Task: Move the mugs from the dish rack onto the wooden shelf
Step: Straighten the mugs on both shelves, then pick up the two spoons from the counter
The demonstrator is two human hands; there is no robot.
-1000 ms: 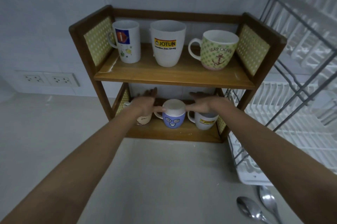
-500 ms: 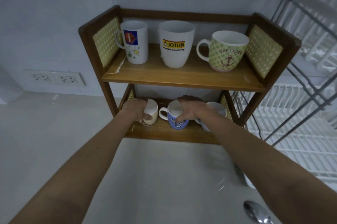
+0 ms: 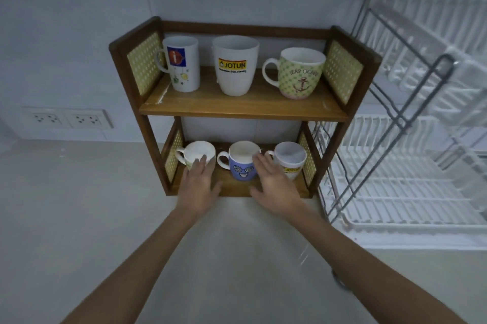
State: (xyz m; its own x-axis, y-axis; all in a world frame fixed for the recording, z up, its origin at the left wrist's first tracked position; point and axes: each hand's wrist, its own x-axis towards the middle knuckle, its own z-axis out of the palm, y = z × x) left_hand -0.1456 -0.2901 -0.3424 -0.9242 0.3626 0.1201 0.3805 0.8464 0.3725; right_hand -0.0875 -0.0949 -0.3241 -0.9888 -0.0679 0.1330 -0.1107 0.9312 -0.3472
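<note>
My left hand and right hand are both spread flat, gripping nothing, at the near edge of the wooden shelf. Three mugs stand on its lower board: cream mug, blue mug, white mug. Three more mugs stand above. The dish rack stands right.

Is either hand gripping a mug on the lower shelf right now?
No: the left hand and right hand are open with fingers spread, in front of the blue face mug, closed around nothing.
</note>
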